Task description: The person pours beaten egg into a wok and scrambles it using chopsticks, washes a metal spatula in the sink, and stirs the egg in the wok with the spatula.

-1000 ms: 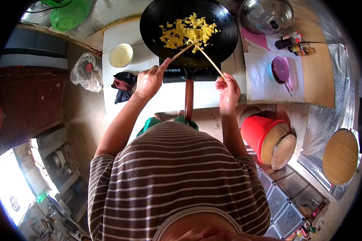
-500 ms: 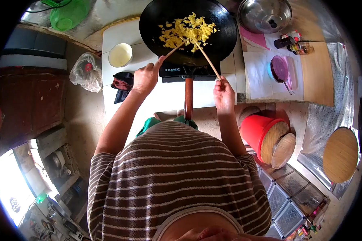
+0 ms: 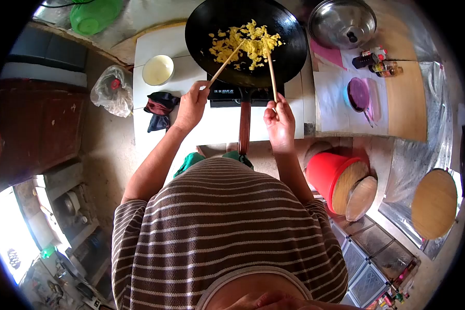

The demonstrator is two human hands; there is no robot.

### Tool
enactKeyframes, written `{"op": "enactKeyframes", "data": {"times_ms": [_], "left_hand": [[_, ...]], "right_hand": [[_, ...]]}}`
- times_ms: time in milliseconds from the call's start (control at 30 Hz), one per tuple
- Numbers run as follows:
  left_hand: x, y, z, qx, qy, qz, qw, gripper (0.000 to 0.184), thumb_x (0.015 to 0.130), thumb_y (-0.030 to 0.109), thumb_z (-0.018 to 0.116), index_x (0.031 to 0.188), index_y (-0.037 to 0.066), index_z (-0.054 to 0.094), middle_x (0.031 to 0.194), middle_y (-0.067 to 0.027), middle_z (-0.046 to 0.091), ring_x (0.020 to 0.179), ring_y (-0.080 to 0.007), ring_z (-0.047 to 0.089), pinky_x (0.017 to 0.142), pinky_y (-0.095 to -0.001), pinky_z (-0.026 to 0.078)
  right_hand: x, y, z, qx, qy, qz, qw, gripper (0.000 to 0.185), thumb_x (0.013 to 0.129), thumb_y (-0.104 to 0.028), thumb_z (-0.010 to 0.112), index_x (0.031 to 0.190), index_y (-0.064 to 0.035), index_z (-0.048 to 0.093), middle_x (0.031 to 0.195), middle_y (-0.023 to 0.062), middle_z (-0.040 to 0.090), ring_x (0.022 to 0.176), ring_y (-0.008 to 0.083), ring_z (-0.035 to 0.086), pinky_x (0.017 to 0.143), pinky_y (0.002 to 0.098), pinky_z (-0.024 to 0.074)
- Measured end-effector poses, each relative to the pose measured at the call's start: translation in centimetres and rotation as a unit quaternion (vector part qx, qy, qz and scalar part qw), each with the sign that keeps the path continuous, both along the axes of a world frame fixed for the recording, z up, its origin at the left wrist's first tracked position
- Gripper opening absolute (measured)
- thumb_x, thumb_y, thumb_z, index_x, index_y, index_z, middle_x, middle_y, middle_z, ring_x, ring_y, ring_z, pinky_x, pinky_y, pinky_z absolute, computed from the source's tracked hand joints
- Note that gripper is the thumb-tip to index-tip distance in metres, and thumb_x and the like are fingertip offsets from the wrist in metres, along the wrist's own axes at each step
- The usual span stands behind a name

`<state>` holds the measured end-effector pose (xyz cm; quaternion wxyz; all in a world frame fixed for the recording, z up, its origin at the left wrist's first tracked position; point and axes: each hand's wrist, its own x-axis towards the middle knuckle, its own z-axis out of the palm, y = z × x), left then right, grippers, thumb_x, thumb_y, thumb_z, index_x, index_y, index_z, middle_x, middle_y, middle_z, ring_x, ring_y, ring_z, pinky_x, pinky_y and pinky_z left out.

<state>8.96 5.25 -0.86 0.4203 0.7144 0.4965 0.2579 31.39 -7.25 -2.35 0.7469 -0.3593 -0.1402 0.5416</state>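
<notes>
Yellow scrambled eggs (image 3: 250, 46) lie in broken pieces in a black wok (image 3: 201, 31) on an induction cooker (image 3: 225, 95). My left hand (image 3: 192, 106) is closed around one wooden chopstick (image 3: 226, 63), whose tip touches the eggs from the left. In my right hand (image 3: 280, 121) is a second wooden chopstick (image 3: 272, 77), its tip among the eggs on the right. The wok's wooden handle (image 3: 244, 126) points toward my body between both hands, and neither touches it.
Left of the wok stands a pale bowl (image 3: 158, 70), with a dark cloth (image 3: 161, 106) below it. To the right are a steel basin (image 3: 342, 23), small bottles (image 3: 382, 67) and a purple-lidded container (image 3: 358, 94). A red bucket (image 3: 325, 173) stands on the floor.
The right chopstick has swung more upright, and my right hand has shifted slightly left and down. My left hand has moved slightly right and down. The whole view has shifted a little.
</notes>
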Motion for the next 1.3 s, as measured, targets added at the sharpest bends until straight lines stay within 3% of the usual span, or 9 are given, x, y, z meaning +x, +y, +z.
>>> {"op": "enactKeyframes", "data": {"times_ms": [233,300,433,600,767,867,900,1100,1300], "left_hand": [[-0.4,-0.8,0.5,-0.022,-0.022,0.019,0.999,0.018,0.094,0.015,0.050,0.109,0.005,0.055,0.066,-0.0155,0.058,0.060,-0.0283,0.060,0.058,-0.0357,0.047],[-0.7,-1.0,0.8,-0.008,-0.024,0.017,1.000,0.017,0.094,0.014,0.051,0.108,0.005,0.054,0.066,-0.0164,0.059,0.060,-0.0311,0.060,0.057,-0.0368,0.047],[-1.3,-0.6,1.1,0.043,0.024,0.023,0.999,0.015,0.093,0.013,0.051,0.107,0.007,0.053,0.070,-0.0194,0.060,0.064,-0.0382,0.061,0.056,-0.0415,0.047],[-1.6,-0.7,0.7,0.146,0.057,0.020,0.987,0.017,0.093,0.010,0.052,0.110,0.008,0.054,0.067,-0.0180,0.057,0.060,-0.0343,0.058,0.055,-0.0376,0.045],[-2.8,-0.9,0.5,0.113,0.043,0.046,0.992,0.015,0.091,0.014,0.053,0.106,0.008,0.052,0.077,-0.0207,0.062,0.070,-0.0406,0.060,0.058,-0.0458,0.048],[-4.0,-0.9,-1.6,-0.043,-0.114,0.092,0.988,0.018,0.094,0.016,0.052,0.108,0.004,0.052,0.069,-0.0127,0.058,0.060,-0.0229,0.058,0.055,-0.0351,0.045],[-4.4,-1.2,-1.6,-0.158,-0.243,0.093,0.953,0.020,0.097,0.018,0.049,0.108,0.002,0.051,0.065,-0.0024,0.049,0.055,-0.0098,0.044,0.048,-0.0266,0.038],[-7.5,-3.1,-3.7,-0.361,-0.482,0.220,0.767,0.016,0.097,0.021,0.049,0.100,0.006,0.048,0.065,0.0028,0.034,0.051,-0.0070,0.029,0.044,-0.0221,0.025],[-11.3,1.6,-9.6,-0.317,-0.397,0.330,0.796,0.014,0.094,0.024,0.055,0.096,0.010,0.051,0.069,0.0033,0.044,0.056,-0.0075,0.045,0.050,-0.0242,0.042]], "right_hand": [[-0.3,0.9,-0.5,-0.053,-0.295,0.012,0.954,0.030,0.095,-0.006,0.049,0.125,-0.0045,0.054,0.071,-0.0016,0.050,0.057,0.0044,0.042,0.048,0.0198,0.0336],[1.0,1.5,-1.8,-0.164,-0.520,-0.069,0.835,0.030,0.095,-0.004,0.048,0.122,-0.0087,0.059,0.068,-0.0037,0.048,0.056,0.0030,0.035,0.048,0.0184,0.0304],[1.7,1.1,-0.7,-0.092,-0.429,-0.076,0.895,0.031,0.095,-0.005,0.050,0.123,-0.0100,0.059,0.071,-0.0045,0.048,0.058,0.0019,0.036,0.049,0.0175,0.0313],[0.4,1.7,-0.9,-0.125,-0.630,-0.059,0.764,0.031,0.094,-0.006,0.050,0.123,-0.0108,0.059,0.072,-0.0046,0.049,0.058,0.0036,0.039,0.052,0.0198,0.0349],[1.6,2.1,-1.3,-0.100,-0.378,-0.036,0.920,0.035,0.097,-0.008,0.044,0.132,-0.0062,0.047,0.068,-0.0049,0.039,0.056,0.0042,0.035,0.048,0.0188,0.0299],[-2.4,2.9,1.8,-0.054,-0.224,0.023,0.973,0.036,0.099,-0.015,0.043,0.133,-0.0035,0.044,0.071,-0.0020,0.042,0.056,0.0051,0.037,0.049,0.0182,0.0300],[-3.9,3.1,2.3,-0.047,-0.179,0.055,0.981,0.036,0.099,-0.017,0.043,0.133,-0.0033,0.044,0.072,-0.0014,0.043,0.057,0.0054,0.038,0.049,0.0185,0.0308],[-13.2,5.4,-1.8,-0.104,0.088,0.250,0.959,0.022,0.098,-0.021,0.047,0.110,-0.0054,0.057,0.069,-0.0022,0.042,0.054,0.0075,0.038,0.046,0.0200,0.0300],[-21.1,12.5,-7.2,-0.252,0.037,0.211,0.944,0.014,0.095,-0.020,0.052,0.103,-0.0099,0.059,0.073,-0.0018,0.051,0.062,0.0102,0.050,0.054,0.0242,0.0424]]}}
